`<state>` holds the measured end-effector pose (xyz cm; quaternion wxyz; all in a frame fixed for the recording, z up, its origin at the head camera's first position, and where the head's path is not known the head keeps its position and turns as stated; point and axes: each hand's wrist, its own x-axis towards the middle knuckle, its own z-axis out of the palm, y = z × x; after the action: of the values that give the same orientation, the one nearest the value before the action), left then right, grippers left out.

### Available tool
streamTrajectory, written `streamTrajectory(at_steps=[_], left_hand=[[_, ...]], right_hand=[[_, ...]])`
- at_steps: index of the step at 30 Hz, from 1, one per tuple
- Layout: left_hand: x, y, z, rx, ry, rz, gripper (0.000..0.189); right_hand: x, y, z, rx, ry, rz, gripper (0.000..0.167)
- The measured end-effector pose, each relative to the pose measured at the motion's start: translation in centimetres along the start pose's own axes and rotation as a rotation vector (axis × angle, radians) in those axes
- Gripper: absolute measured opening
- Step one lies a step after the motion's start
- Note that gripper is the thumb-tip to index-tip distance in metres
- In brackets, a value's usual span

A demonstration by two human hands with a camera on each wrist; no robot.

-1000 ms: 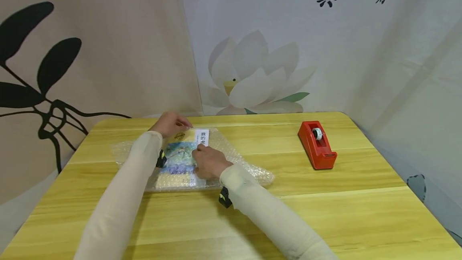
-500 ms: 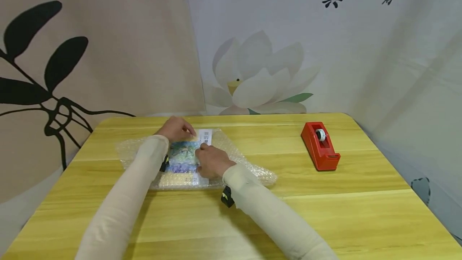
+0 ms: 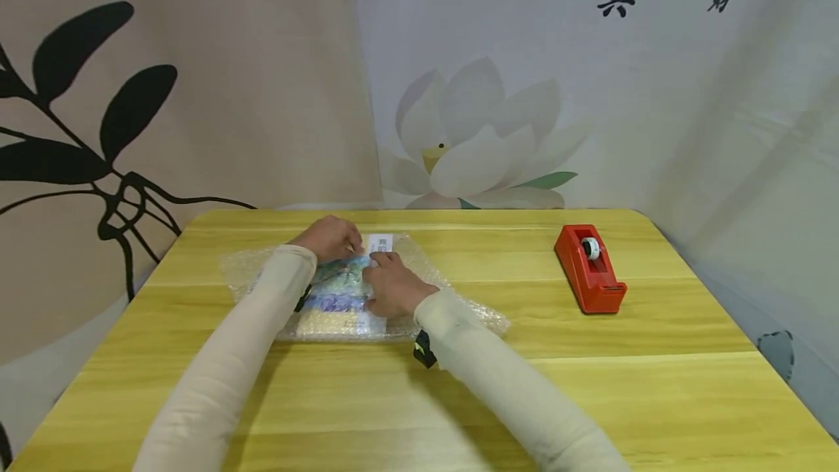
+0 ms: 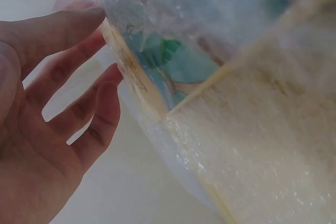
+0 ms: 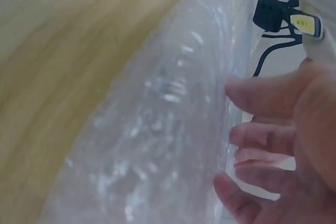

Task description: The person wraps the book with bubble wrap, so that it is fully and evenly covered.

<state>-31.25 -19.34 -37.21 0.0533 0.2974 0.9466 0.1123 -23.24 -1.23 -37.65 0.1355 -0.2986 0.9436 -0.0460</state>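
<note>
A thin rectangular book with a painted blue, green, purple and yellow cover and a white title strip (image 3: 337, 302) lies at about 11 o'clock from the middle of the yellow wood-grain table (image 3: 655, 392), taking 12 o'clock as the far edge. Clear, shiny plastic bubble wrap (image 3: 416, 256) lies about and over it, spreading to a corner at 4 o'clock and a loose end at 9 o'clock. The left hand (image 3: 330, 239), at the book's 12 o'clock edge, pinches the wrap's edge between thumb and fingertips, its other fingers loosely bent. The right hand (image 3: 396, 286), on the book's 3 o'clock side, is part-open, its relaxed fingers and thumb touching the wrap without closing round it. Well apart at 3 o'clock from the book stands a red plastic tape dispenser (image 3: 590, 284) with a small white roll (image 3: 592, 248). Beyond, at 12 o'clock, hangs a pale cloth backdrop printed with a white lotus (image 3: 481, 148).
</note>
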Motion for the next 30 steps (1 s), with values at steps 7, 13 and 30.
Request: streamTrajectory(at_steps=[7, 13, 30], left_hand=[[0.0, 0.6, 0.0, -0.006, -0.035, -0.01, 0.018], [-0.3, 0.2, 0.7, -0.029, -0.026, -0.029, 0.017], [-10.7, -2.2, -4.5, -0.155, -0.045, -0.276, 0.045]], right_hand=[[0.1, 0.7, -0.2, 0.122, -0.073, 0.026, 0.048], [0.3, 0.8, 0.0, 0.128, -0.09, 0.015, 0.054], [0.1, 0.4, -0.4, 0.138, -0.065, -0.011, 0.053]])
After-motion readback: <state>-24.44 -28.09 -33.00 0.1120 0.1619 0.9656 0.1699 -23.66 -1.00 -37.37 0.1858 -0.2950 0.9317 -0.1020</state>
